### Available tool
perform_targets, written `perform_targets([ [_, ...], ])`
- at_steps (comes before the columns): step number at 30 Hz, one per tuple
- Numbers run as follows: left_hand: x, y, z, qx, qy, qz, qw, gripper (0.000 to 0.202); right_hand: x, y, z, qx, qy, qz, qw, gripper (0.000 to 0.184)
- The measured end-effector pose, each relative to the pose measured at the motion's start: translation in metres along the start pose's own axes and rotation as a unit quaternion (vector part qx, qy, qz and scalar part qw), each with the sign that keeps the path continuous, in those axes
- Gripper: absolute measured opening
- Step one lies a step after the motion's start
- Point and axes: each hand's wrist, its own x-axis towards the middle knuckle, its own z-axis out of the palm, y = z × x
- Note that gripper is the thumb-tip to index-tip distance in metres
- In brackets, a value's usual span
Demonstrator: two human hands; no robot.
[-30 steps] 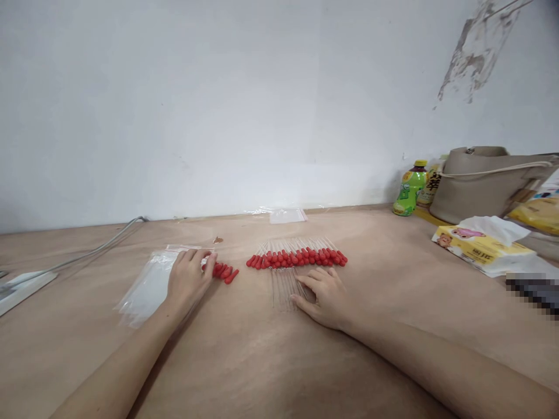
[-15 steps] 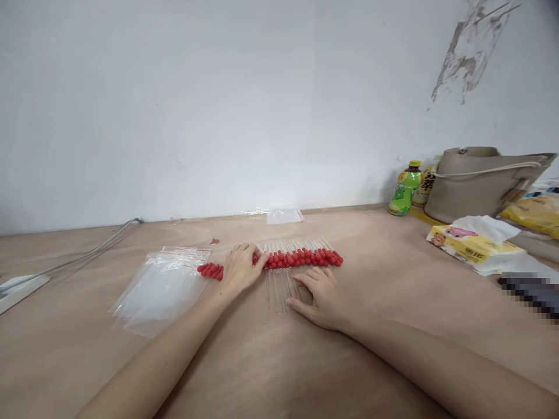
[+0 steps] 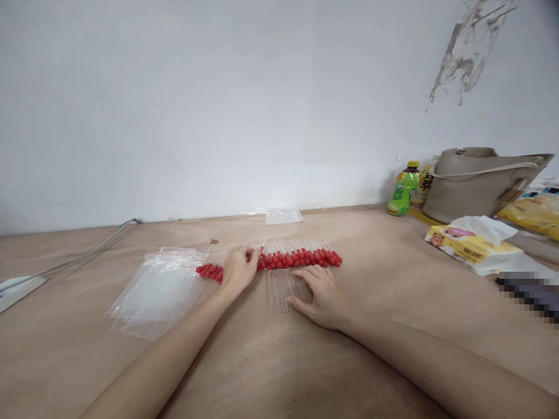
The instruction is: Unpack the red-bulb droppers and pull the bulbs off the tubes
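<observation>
A row of glass droppers with red rubber bulbs point(image 3: 301, 256) lies across the middle of the brown table point(image 3: 271, 361). My left hand point(image 3: 238, 269) rests at the row's left end, fingers curled in a pinch on one red-bulbed dropper. A few loose red bulbs point(image 3: 210, 271) lie just left of that hand. My right hand point(image 3: 321, 295) lies flat with fingers spread on a bunch of bare glass tubes point(image 3: 279, 286) in front of the row.
A stack of clear zip bags point(image 3: 159, 288) lies at the left, one more bag point(image 3: 283, 216) by the wall. A grey cable point(image 3: 87, 250) runs left. At the right stand a green bottle point(image 3: 404, 189), a beige bag point(image 3: 478, 183) and a tissue pack point(image 3: 476, 244).
My left hand moved right from the zip bags and loose bulbs to the left end of the dropper row and closed its fingers there. The right hand stayed on the glass tubes.
</observation>
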Motion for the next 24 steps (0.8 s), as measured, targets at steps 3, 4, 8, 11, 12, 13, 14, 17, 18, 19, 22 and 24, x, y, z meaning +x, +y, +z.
perform_targets([
  [3, -0.007, -0.004, -0.01, -0.029, 0.02, 0.005, 0.999, 0.034, 0.0, 0.003, 0.001, 0.024, 0.046, -0.003, 0.999, 0.038],
  [4, -0.012, -0.006, -0.015, -0.035, 0.026, 0.007, 0.999, 0.032, 0.0, 0.004, 0.002, 0.027, 0.07, -0.006, 0.997, 0.04],
  [8, -0.04, -0.012, -0.033, -0.056, 0.017, 0.074, 0.995, 0.024, 0.0, 0.007, 0.002, -0.007, 0.132, -0.033, 0.991, 0.056],
  [11, -0.058, -0.012, -0.042, -0.039, -0.007, 0.177, 0.983, 0.016, 0.001, 0.007, -0.001, -0.043, 0.117, -0.085, 0.989, 0.061],
  [12, -0.062, -0.011, -0.044, -0.029, -0.01, 0.206, 0.978, 0.014, 0.001, 0.007, -0.002, -0.053, 0.101, -0.106, 0.988, 0.059],
  [13, -0.064, -0.01, -0.044, -0.02, -0.01, 0.232, 0.972, 0.012, 0.001, 0.006, -0.004, -0.061, 0.08, -0.126, 0.987, 0.057],
  [14, -0.065, -0.008, -0.044, -0.014, -0.004, 0.254, 0.967, 0.01, 0.001, 0.006, -0.004, -0.066, 0.061, -0.142, 0.986, 0.053],
  [17, -0.065, -0.005, -0.041, -0.006, 0.028, 0.295, 0.955, 0.005, 0.001, 0.006, -0.005, -0.065, 0.032, -0.165, 0.984, 0.044],
  [18, -0.065, -0.004, -0.04, -0.004, 0.036, 0.301, 0.953, 0.005, 0.001, 0.006, -0.005, -0.062, 0.03, -0.166, 0.984, 0.042],
  [19, -0.066, -0.004, -0.039, -0.002, 0.042, 0.305, 0.951, 0.005, 0.001, 0.007, -0.005, -0.059, 0.028, -0.168, 0.984, 0.038],
  [22, -0.068, -0.004, -0.037, -0.005, 0.032, 0.303, 0.953, 0.008, 0.001, 0.007, -0.004, -0.048, 0.024, -0.172, 0.984, 0.022],
  [24, -0.07, -0.003, -0.036, -0.02, 0.017, 0.29, 0.957, 0.01, 0.002, 0.007, -0.003, -0.04, 0.025, -0.173, 0.984, 0.018],
])
